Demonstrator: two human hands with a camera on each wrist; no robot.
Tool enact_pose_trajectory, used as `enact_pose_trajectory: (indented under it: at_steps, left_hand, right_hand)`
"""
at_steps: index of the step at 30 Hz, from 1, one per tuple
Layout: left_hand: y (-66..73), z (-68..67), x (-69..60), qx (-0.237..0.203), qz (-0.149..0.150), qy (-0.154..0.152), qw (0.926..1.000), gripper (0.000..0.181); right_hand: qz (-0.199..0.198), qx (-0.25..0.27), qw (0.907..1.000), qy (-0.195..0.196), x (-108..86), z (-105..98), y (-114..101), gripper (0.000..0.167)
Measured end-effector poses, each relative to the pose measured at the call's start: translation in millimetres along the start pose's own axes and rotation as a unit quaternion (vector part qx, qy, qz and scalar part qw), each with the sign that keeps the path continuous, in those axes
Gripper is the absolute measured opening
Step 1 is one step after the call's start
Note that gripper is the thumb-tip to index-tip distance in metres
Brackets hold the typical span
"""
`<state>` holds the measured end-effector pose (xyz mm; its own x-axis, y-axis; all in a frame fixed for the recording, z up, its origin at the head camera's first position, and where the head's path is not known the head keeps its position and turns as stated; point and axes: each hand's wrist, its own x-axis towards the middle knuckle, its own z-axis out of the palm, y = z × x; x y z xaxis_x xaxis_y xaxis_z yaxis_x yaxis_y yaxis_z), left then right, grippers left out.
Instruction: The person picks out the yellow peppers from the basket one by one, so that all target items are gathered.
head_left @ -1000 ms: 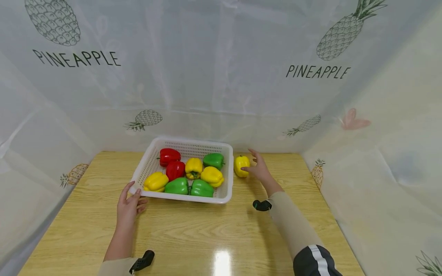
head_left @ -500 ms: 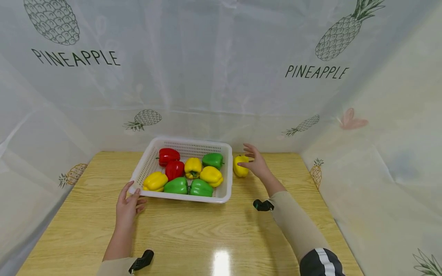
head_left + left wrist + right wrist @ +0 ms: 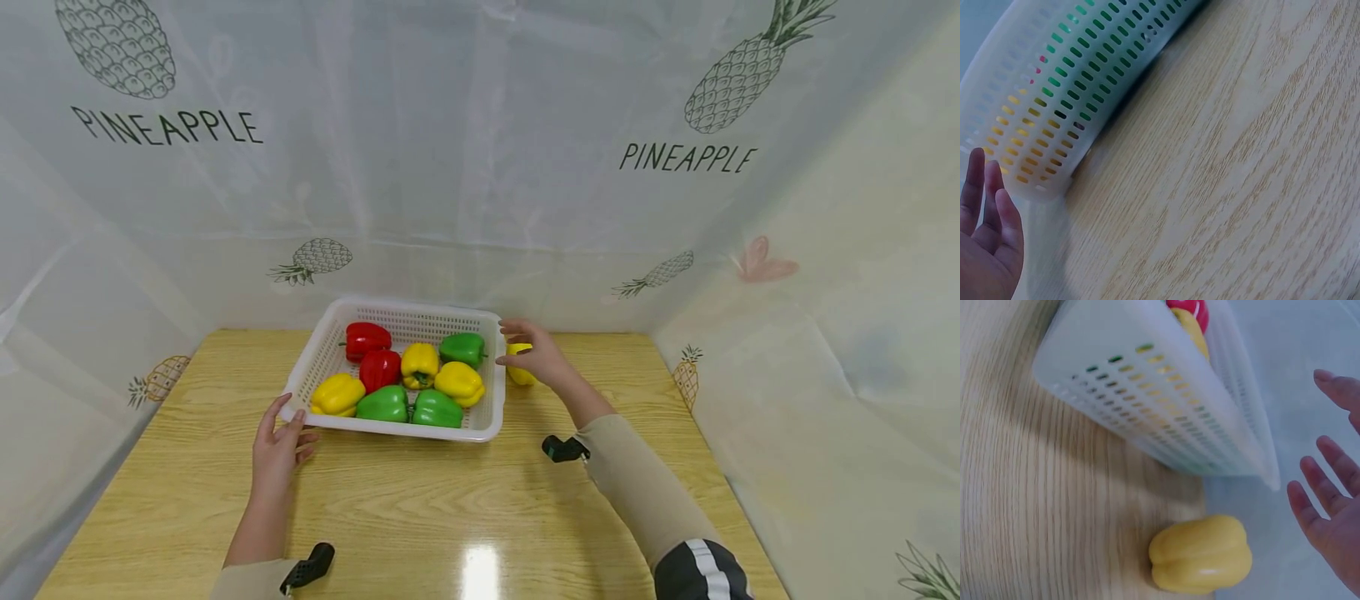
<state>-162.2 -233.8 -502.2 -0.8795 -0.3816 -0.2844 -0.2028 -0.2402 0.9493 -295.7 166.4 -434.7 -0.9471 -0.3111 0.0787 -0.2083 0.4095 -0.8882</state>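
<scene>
A white perforated basket (image 3: 322, 422) holds red, yellow and green bell peppers. At its front left corner, the left hand (image 3: 274, 458) touches the rim with thumb and index finger; in the left wrist view the hand's (image 3: 988, 250) other fingers are extended beside the basket wall (image 3: 1085, 81). The right hand (image 3: 542, 358) hovers by the basket's right rim, fingers spread and pointing left, partly covering a yellow pepper (image 3: 520, 375) on the table. In the right wrist view, that pepper (image 3: 1200, 555) lies apart from both the hand (image 3: 1338, 519) and the basket (image 3: 1116, 337).
The wooden table (image 3: 420, 500) reaches back to a hanging sheet (image 3: 435, 192) printed with pineapples. More sheeting hangs at both sides. A black device (image 3: 566, 448) sits at the right sleeve's cuff, and another (image 3: 309, 568) at the left one.
From beside the yellow pepper, the right hand has moved left, over it and up to the basket's right rim. The left hand, basket and peppers look unchanged.
</scene>
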Motion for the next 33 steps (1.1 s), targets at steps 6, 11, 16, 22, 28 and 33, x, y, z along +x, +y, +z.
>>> enact_pose_trajectory:
  at_steps: [6, 11, 16, 22, 28, 33]
  left_hand:
    - [-6.2, -1.9, 6.4, 0.007, 0.0, 0.004, 1.0, 0.046]
    - [-0.1, 0.3, 0.6, 0.0, -0.003, -0.002, 1.0, 0.045]
    - [3.0, 1.8, -2.3, -0.007, -0.005, -0.001, 1.0, 0.045]
    - [-6.7, -2.2, 4.3, 0.004, 0.012, -0.003, 0.9999, 0.048]
    - [-10.9, -3.1, 3.9, 0.022, 0.036, -0.006, 0.9991, 0.051]
    - [-10.3, -2.9, 3.1, 0.016, 0.035, -0.008, 0.9992, 0.051]
  right_hand:
    - [-0.004, -0.014, 0.9992, -0.038, -2.0, 5, -12, 0.06]
    - [-0.002, -0.004, 0.9976, -0.068, -0.5, 10, -18, 0.059]
    - [-0.001, 0.002, 0.9954, -0.096, 1.7, 17, -21, 0.063]
    - [0.0, -0.002, 0.9926, -0.122, 4.2, 27, -20, 0.065]
    - [0.001, -0.017, 0.9896, -0.143, 6.9, 35, -15, 0.064]
    - [0.002, -0.03, 0.9879, -0.152, 8.9, 37, -13, 0.064]
